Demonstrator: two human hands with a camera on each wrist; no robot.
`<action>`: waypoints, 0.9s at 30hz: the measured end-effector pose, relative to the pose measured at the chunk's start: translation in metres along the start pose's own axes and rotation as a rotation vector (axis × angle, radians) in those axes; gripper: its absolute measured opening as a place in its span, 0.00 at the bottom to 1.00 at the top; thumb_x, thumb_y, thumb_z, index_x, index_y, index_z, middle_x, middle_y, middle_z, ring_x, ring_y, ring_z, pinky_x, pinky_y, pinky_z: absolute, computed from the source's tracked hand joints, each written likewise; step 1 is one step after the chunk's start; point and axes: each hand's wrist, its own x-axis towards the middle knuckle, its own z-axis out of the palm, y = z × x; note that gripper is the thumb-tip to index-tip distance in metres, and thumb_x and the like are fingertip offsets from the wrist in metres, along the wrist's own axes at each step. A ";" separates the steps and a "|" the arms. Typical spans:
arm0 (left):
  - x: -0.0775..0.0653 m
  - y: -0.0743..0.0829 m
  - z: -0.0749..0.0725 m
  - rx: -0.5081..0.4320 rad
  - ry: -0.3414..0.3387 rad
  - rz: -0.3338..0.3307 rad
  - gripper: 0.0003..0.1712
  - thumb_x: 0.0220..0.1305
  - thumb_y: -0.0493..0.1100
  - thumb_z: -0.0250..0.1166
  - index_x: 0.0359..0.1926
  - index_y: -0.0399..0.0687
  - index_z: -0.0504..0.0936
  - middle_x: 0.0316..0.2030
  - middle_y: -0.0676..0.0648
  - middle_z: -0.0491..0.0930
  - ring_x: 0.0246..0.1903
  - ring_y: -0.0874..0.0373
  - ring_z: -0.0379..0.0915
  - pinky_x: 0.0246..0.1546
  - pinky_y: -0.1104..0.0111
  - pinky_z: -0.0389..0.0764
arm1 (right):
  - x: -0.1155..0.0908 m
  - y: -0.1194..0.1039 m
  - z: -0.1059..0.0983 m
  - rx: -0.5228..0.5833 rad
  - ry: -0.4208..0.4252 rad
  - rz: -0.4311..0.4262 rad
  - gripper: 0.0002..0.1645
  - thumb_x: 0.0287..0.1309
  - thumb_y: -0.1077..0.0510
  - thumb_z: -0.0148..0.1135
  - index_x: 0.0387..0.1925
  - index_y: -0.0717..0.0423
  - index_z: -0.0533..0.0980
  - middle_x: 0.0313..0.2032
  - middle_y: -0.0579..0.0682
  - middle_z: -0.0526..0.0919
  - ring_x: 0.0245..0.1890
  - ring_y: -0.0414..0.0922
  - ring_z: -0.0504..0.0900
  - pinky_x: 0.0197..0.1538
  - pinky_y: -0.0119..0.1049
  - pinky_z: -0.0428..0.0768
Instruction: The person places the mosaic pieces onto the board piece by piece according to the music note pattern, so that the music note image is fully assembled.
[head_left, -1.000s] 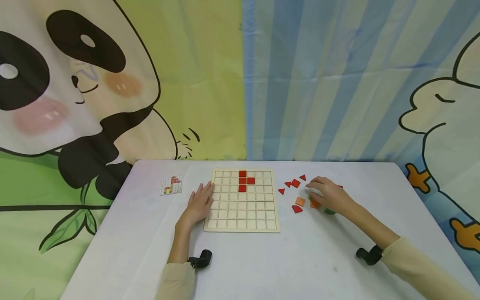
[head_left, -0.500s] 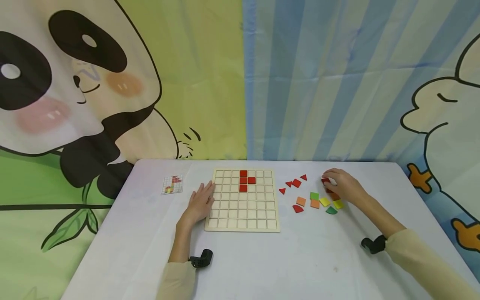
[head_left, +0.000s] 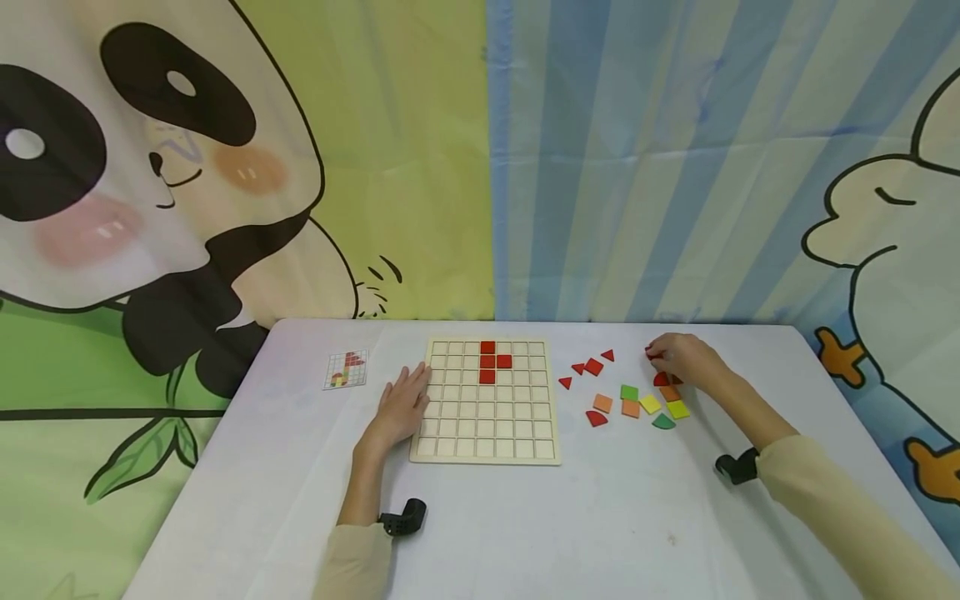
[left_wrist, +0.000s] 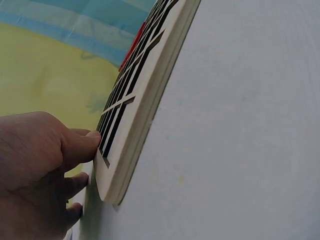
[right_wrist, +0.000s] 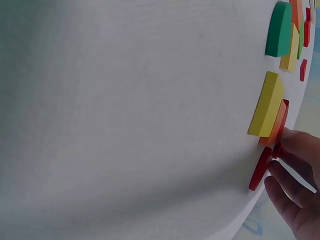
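On my feed, a small red piece (head_left: 649, 353) sits at the fingertips of the right hand (head_left: 686, 360), pinched between thumb and finger at the far right of the scattered pieces. From the right wrist camera I also see another red piece (right_wrist: 260, 169) lying just beside those fingers. Partly under the hand I make out a red rounded piece (head_left: 661, 379) next to an orange square (head_left: 670, 393), with a yellow square (head_left: 678, 409) just nearer to me.

Toward the board I count a green rounded piece (head_left: 663, 422), a second yellow square (head_left: 650, 404), a green square (head_left: 628, 392), two more orange squares (head_left: 602, 403), a red quarter-round (head_left: 596, 418), a tilted red square (head_left: 593, 367) and three red triangles (head_left: 607, 355).

The gridded board (head_left: 450, 429) holds four red squares (head_left: 487, 361): three in a column from the top row, one right of the middle one. I have the left hand (head_left: 402, 406) resting at the board's left edge, fingers extended, gripping nothing, thumb touching the rim.

Left of it, a patterned card (head_left: 346, 370) lies on the white desk (head_left: 562, 533). Behind, I see a panda curtain (head_left: 405, 125) and blue stripes.
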 end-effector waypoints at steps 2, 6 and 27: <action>0.000 0.000 0.001 0.008 0.000 0.002 0.32 0.74 0.40 0.48 0.75 0.44 0.53 0.77 0.44 0.47 0.77 0.42 0.32 0.75 0.43 0.32 | 0.001 0.003 0.000 0.021 0.003 -0.010 0.14 0.58 0.63 0.65 0.46 0.65 0.82 0.49 0.64 0.83 0.44 0.56 0.79 0.52 0.53 0.82; 0.001 0.000 0.001 0.011 0.003 0.000 0.32 0.73 0.40 0.48 0.75 0.44 0.53 0.77 0.45 0.47 0.77 0.43 0.32 0.75 0.43 0.33 | 0.001 0.009 0.001 0.048 0.007 -0.036 0.13 0.57 0.65 0.65 0.45 0.65 0.82 0.48 0.64 0.83 0.42 0.55 0.79 0.50 0.53 0.82; -0.002 0.002 -0.001 0.014 -0.003 0.004 0.32 0.74 0.39 0.47 0.75 0.44 0.52 0.77 0.44 0.45 0.77 0.42 0.32 0.75 0.42 0.33 | 0.005 0.007 0.004 0.063 0.051 -0.049 0.14 0.58 0.59 0.66 0.45 0.60 0.81 0.46 0.58 0.84 0.42 0.51 0.77 0.50 0.52 0.82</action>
